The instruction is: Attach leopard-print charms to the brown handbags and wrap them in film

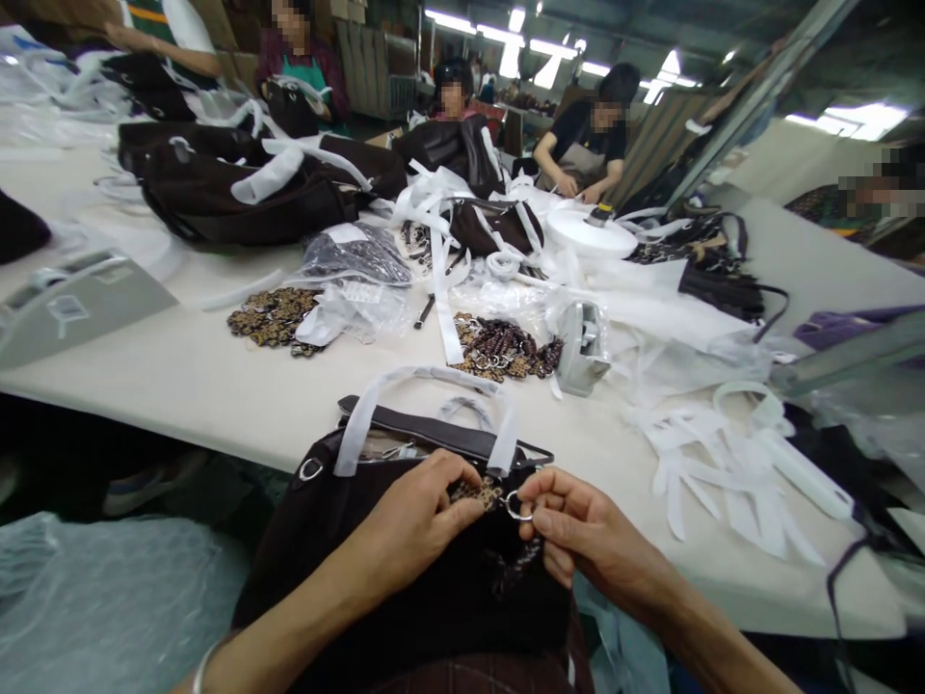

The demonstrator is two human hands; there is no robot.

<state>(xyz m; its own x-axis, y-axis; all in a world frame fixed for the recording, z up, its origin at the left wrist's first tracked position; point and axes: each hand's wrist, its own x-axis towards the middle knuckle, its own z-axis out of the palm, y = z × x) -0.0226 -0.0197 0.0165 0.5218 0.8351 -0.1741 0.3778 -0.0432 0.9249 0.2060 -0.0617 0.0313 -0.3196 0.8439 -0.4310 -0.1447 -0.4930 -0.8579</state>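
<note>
A dark handbag (405,569) rests at the table's near edge, its handle (426,376) wrapped in white material. Over its front, my left hand (434,501) pinches a tan and dark patterned charm (478,492). Between my hands shows a silver ring (517,505) joined to the charm. My right hand (570,520) closes thumb and fingers on that ring's right side. Below the ring hangs a dark braided piece (516,569), partly blurred; its upper end is hidden by my fingers.
Beyond the bag lie a pile of charms with rings (498,347), more patterned charms (271,316) and a grey tape dispenser (582,347). White strips (700,453) spread at right. Dark bags (238,193) stand farther back, where several people work. Bubble wrap (108,607) lies lower left.
</note>
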